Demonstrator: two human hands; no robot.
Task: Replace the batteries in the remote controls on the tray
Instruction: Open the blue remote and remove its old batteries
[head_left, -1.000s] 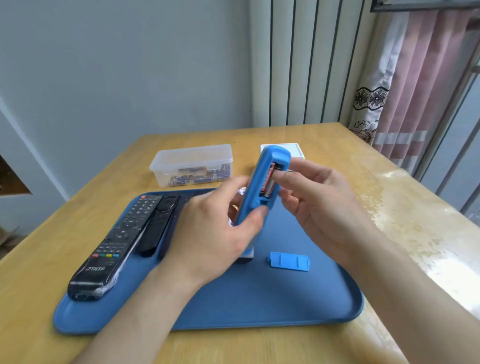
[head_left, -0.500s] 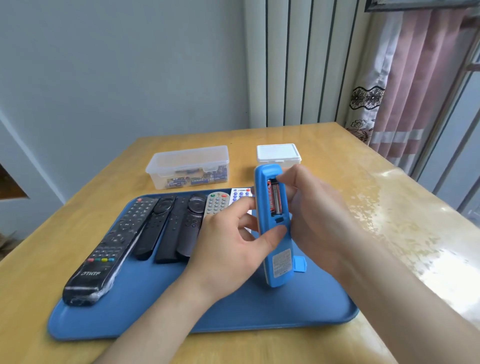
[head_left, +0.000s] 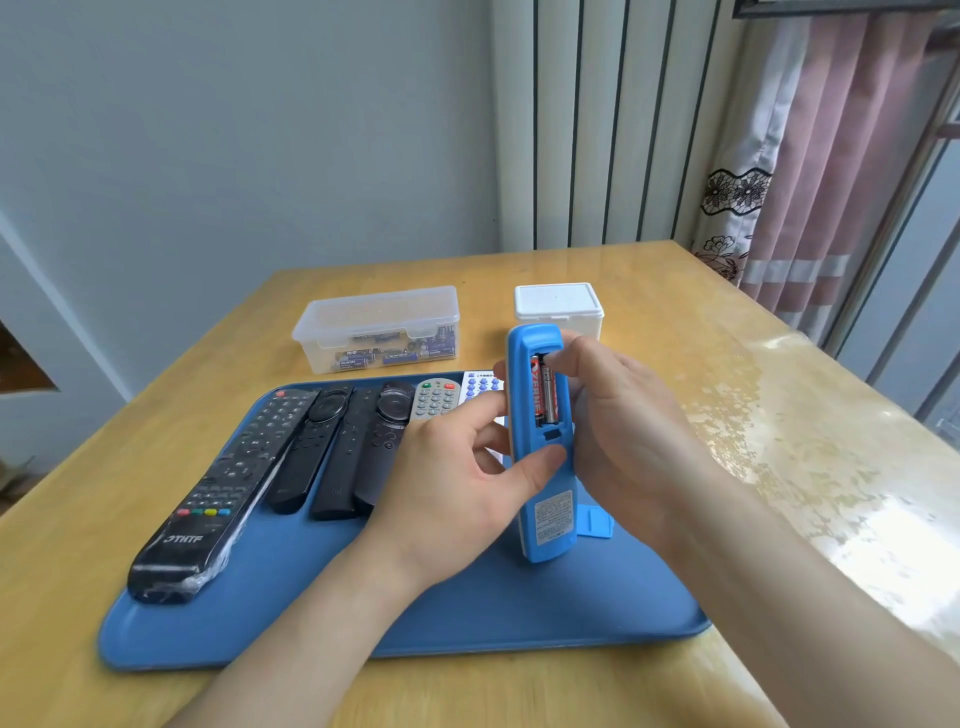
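Observation:
My left hand (head_left: 462, 483) grips a blue remote (head_left: 543, 467) held almost upright over the blue tray (head_left: 467, 623), back side toward me. Its battery compartment is uncovered, and two red-and-black batteries (head_left: 544, 397) sit inside. My right hand (head_left: 623, 441) wraps around the remote's right side, with a fingertip touching the top end of the batteries. The blue battery cover (head_left: 596, 522) lies on the tray behind the remote. Several other remotes lie on the tray's left half, the largest a black one wrapped in plastic (head_left: 223, 493).
A clear lidded box holding blue batteries (head_left: 379, 330) and a small white lidded box (head_left: 559, 306) stand on the wooden table (head_left: 779, 441) behind the tray. A grey remote (head_left: 436, 399) and a white one (head_left: 480, 387) lie at the tray's far edge.
The blue remote was turned from a rightward tilt to nearly upright, with its compartment now facing me. My right hand went from in front of the compartment to wrapping the remote's right side.

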